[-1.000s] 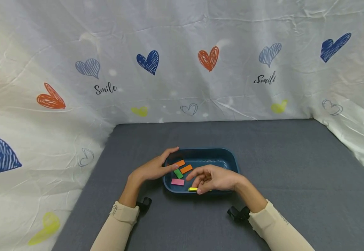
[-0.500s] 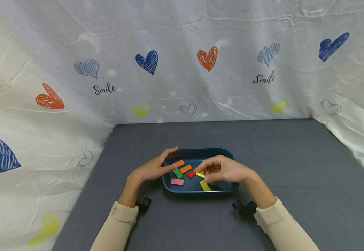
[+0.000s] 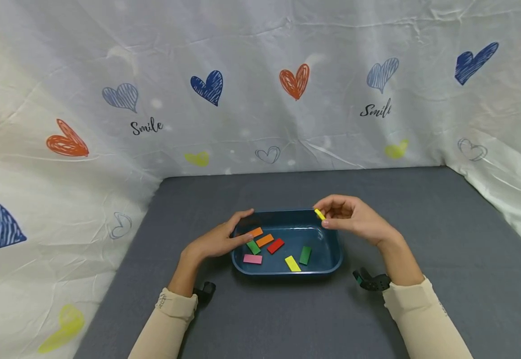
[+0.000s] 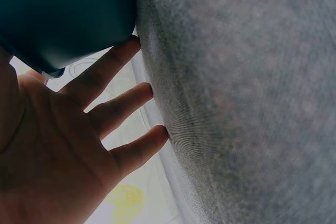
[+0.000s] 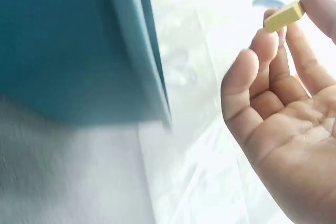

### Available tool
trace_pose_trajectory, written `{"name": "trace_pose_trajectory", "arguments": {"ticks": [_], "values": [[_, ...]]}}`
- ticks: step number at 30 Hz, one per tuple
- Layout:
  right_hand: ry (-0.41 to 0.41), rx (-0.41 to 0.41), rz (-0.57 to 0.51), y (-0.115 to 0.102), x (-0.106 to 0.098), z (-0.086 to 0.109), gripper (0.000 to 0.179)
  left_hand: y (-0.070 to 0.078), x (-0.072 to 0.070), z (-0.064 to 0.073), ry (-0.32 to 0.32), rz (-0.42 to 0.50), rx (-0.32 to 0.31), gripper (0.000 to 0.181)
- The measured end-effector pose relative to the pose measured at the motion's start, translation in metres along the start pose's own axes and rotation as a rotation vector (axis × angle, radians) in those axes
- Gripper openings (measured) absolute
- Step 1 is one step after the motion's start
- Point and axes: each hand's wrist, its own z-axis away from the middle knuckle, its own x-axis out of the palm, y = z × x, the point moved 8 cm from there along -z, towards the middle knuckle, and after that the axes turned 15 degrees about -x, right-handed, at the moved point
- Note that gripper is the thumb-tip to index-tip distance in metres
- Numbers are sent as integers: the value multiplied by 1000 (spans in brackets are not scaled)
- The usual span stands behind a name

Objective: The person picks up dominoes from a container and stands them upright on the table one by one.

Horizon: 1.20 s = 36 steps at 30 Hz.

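My right hand (image 3: 356, 215) pinches a small yellow block (image 3: 320, 214) between thumb and fingertips, above the back right rim of a dark blue tray (image 3: 327, 252). The same yellow block (image 5: 284, 16) shows at the fingertips in the right wrist view. My left hand (image 3: 217, 242) rests at the tray's left end, its thumb reaching over the rim. In the left wrist view its fingers (image 4: 121, 109) are spread and straight, tips at the grey cloth beside the tray. Lying in the tray are a yellow block (image 3: 292, 264), a red block (image 3: 275, 246) and a pink block (image 3: 253, 259).
Also in the tray are a dark green block (image 3: 305, 255), a lighter green block (image 3: 253, 247) and two orange blocks, one (image 3: 264, 240) in front of the other. Grey cloth (image 3: 269, 319) covers the table. A white curtain (image 3: 251, 114) printed with hearts hangs behind it.
My right hand has picked up one yellow block and carried it up and right, uncovering the red, dark green and other yellow blocks. The left hand stays at the tray's end.
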Motion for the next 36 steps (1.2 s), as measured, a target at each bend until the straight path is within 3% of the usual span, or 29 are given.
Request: {"name": "trace_pose_trajectory", "arguments": {"ticks": [5, 11, 18, 23, 36], "values": [[134, 36, 113, 9, -32, 12, 31, 2, 0, 1, -2, 6, 0, 75], [231, 125, 199, 34, -54, 22, 33, 4, -1, 1, 1, -4, 26, 75], [254, 189, 287, 66, -69, 33, 42, 4, 0, 1, -1, -1, 22, 75], [257, 209, 314, 79, -74, 38, 38, 1, 0, 0, 5, -1, 5, 74], [230, 216, 343, 88, -72, 39, 32, 1, 0, -1, -4, 13, 15, 75]]}}
